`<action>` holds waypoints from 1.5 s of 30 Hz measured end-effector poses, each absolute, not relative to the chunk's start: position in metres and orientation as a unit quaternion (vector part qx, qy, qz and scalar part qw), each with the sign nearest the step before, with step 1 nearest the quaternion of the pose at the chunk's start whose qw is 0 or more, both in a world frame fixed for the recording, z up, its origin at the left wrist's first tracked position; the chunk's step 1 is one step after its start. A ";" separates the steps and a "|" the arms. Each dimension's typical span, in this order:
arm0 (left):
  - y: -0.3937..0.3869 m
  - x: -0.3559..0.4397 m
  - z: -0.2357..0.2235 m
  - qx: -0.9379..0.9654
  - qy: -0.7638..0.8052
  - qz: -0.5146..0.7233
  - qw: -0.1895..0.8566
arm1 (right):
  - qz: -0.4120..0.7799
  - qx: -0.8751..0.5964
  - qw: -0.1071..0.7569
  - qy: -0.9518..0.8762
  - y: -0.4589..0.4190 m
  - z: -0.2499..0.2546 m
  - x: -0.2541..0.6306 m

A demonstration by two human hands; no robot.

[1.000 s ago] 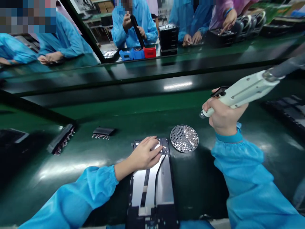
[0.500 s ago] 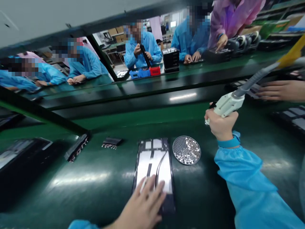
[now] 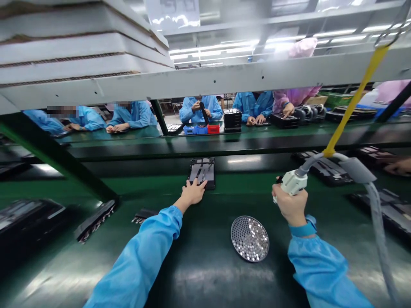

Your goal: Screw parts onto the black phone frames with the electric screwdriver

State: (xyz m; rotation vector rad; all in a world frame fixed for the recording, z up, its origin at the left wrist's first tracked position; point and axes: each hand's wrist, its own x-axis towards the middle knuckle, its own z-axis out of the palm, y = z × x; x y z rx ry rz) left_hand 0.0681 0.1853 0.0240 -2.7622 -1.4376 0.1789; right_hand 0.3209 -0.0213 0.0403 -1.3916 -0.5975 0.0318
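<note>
**Surroundings.** Green-and-black assembly bench (image 3: 205, 282), running across the view. Round perforated metal tray (image 3: 249, 238) on the near part, holding many small silver pieces, probably screws. Two black strips with small pins (image 3: 94, 220) (image 3: 141, 216) to the left of it, the second partly behind the left sleeve. Dark flat frames (image 3: 321, 167) on the bench at right. Green steel strut (image 3: 54, 149) crossing the left side. Overhead, a white crossbeam (image 3: 205, 81) and stacked white boards (image 3: 64, 42). Under the beam, co-workers in blue smocks (image 3: 201, 109) at a facing bench, with blue bins (image 3: 192, 129), a red bin (image 3: 213, 128) and stacked black trays (image 3: 232, 119). A separate person's hand (image 3: 398, 167) at the far right edge.

**Left arm and hand.** Blue sleeve (image 3: 138, 256) stretched forward; left hand (image 3: 193, 192) palm down, fingers spread, not gripping — fingertips on the lower edge of a dark device frame (image 3: 202, 173). The frame lies on the far part of the bench, straight ahead, well beyond the tray.

**Right arm and hand.** Blue sleeve (image 3: 321, 265) raised; right hand (image 3: 290, 205) closed around a white electric screwdriver (image 3: 292, 182), held clear of the bench. Grey cable (image 3: 377, 231) runs from it, with a yellow strap (image 3: 356, 98) rising overhead.

**Hard to make out.** Screwdriver tip mostly hidden by the hand — the frame's small details are too distant to tell.
</note>
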 end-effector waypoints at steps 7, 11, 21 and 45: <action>0.124 0.034 0.008 -0.928 -0.373 -0.001 0.024 | -0.012 -0.659 0.676 -0.328 -0.015 0.026 0.324; 0.109 0.024 -0.007 -0.944 -0.328 -0.041 0.011 | -0.096 -0.702 0.604 -0.365 -0.011 0.021 0.330; 0.134 0.017 -0.046 -0.946 -0.298 -0.126 0.021 | -0.349 -0.746 0.385 -0.416 -0.023 0.015 0.352; 0.135 0.022 -0.039 -0.944 -0.326 -0.061 -0.004 | -0.272 -0.753 0.366 -0.474 -0.019 0.020 0.350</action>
